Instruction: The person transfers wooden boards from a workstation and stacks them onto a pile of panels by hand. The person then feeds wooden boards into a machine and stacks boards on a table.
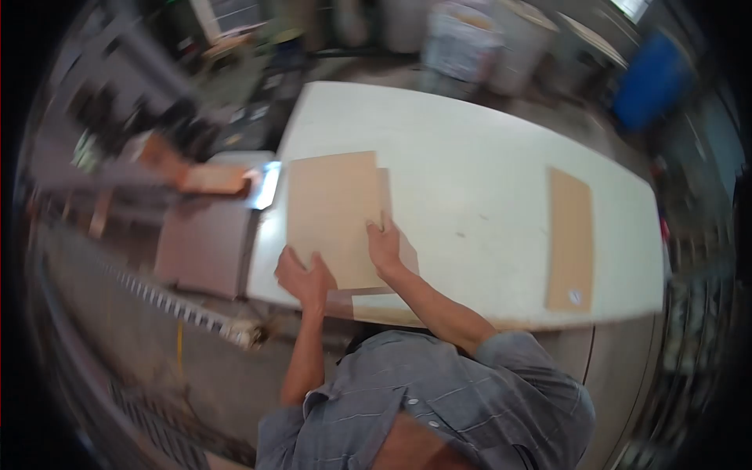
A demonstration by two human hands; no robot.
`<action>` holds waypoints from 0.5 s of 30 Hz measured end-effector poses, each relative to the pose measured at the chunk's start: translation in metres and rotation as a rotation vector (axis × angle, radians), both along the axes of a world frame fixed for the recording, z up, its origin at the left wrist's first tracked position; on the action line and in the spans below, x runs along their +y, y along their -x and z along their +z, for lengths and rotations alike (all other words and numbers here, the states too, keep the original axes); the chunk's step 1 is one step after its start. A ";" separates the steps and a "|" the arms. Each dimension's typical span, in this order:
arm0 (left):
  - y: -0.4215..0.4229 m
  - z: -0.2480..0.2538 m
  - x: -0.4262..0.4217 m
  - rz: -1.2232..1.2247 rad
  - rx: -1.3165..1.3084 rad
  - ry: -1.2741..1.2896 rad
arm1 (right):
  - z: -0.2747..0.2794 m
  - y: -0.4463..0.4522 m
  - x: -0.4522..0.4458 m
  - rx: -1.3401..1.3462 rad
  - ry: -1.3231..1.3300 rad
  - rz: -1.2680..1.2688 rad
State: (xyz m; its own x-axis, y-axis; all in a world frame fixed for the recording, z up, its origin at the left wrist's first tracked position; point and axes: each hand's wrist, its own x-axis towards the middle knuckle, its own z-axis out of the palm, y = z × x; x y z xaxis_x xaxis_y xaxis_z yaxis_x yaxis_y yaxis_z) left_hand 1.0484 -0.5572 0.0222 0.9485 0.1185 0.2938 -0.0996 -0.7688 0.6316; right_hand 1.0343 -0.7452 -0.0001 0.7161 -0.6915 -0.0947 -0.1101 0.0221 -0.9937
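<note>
Grasping: brown cardboard sheet (333, 207), left hand (304, 280) at near-left corner, right hand (385, 247) at right edge.
Long axis: pointing toward far side of desk (470, 141).

Quantities in view are as follows. Hands: two, comprising one left hand (301, 278) and one right hand (384, 247). Bare forearms (442, 309): two. Brown sheets (337, 204) at the hands: two edges are distinguishable, giving a minimum of two; overlap prevents an exact count. Separate brown strip (571, 235): one. Round white label (575, 297) on that strip: one. White-topped table (470, 141): one. Dark marks (460, 234) on the tabletop: at least two. Grey shirt (478, 399): one, with two distinct pale buttons (413, 402). Blue drum (650, 82): one. Pale containers (462, 43) beyond the table: at least two; blur prevents an exact count.
</note>
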 end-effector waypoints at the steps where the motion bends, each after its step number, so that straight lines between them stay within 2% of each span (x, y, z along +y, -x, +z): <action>1: 0.020 0.007 -0.029 -0.077 0.015 0.062 | -0.009 0.022 -0.038 0.012 0.077 -0.049; 4: 0.070 0.018 -0.121 -0.351 0.130 0.293 | 0.017 0.097 -0.145 0.133 0.314 -0.210; 5: 0.084 0.019 -0.149 -0.430 0.178 0.367 | 0.024 0.125 -0.182 0.137 0.303 -0.271; 7: 0.118 0.035 -0.208 -0.643 0.227 0.347 | 0.038 0.187 -0.254 0.131 0.279 -0.344; 9: 0.152 0.039 -0.266 -0.794 0.289 0.364 | 0.075 0.255 -0.304 0.121 0.361 -0.424; 10: 0.169 0.044 -0.296 -0.881 0.308 0.359 | 0.056 0.285 -0.341 0.078 0.293 -0.470; 11: 0.187 0.048 -0.321 -0.960 0.332 0.350 | 0.066 0.315 -0.366 0.238 0.328 -0.512; 15: 0.250 0.034 -0.405 -1.152 0.315 0.378 | 0.063 0.406 -0.450 0.282 0.203 -0.623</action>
State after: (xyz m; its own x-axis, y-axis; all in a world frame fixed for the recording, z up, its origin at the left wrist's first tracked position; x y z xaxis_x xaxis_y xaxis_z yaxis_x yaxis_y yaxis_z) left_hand 0.7980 -0.9620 0.0566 0.5796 -0.7982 0.1640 -0.3973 -0.1011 0.9121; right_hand 0.6282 -1.1952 0.0632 0.1496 -0.9878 -0.0443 -0.3906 -0.0179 -0.9204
